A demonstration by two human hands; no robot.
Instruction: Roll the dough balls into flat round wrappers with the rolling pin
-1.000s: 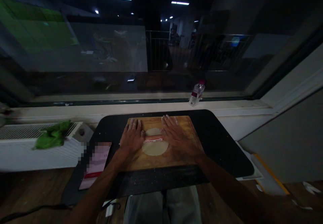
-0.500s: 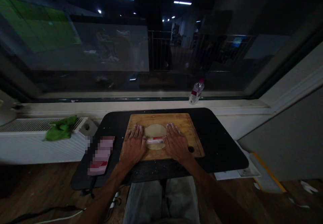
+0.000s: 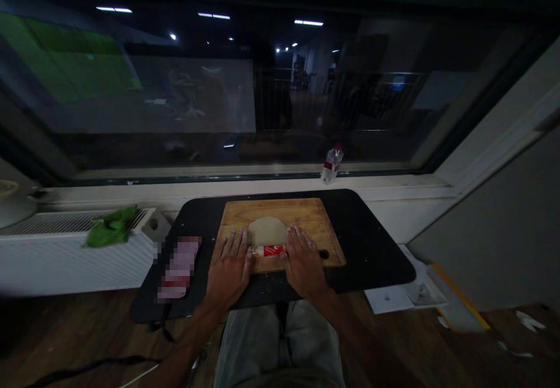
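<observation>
A wooden cutting board [image 3: 315,219] lies on a black tray table [image 3: 371,248]. A flat round of pale dough [image 3: 266,229] rests on the board. Across its near edge lies a slim roller with a red and white label [image 3: 268,251]. My left hand [image 3: 230,262] presses flat on the roller's left end, fingers stretched out. My right hand [image 3: 303,259] lies flat on its right end, fingers also straight.
A phone [image 3: 180,267] lies at the table's left. A plastic water bottle [image 3: 331,165] stands on the window sill behind. A green cloth [image 3: 111,231] lies on the radiator to the left. Papers [image 3: 405,297] lie on the wooden floor at the right.
Both hands have drawn the roller toward me, from the dough's middle to its near edge. More of the dough now shows beyond the roller. The view has shifted a little.
</observation>
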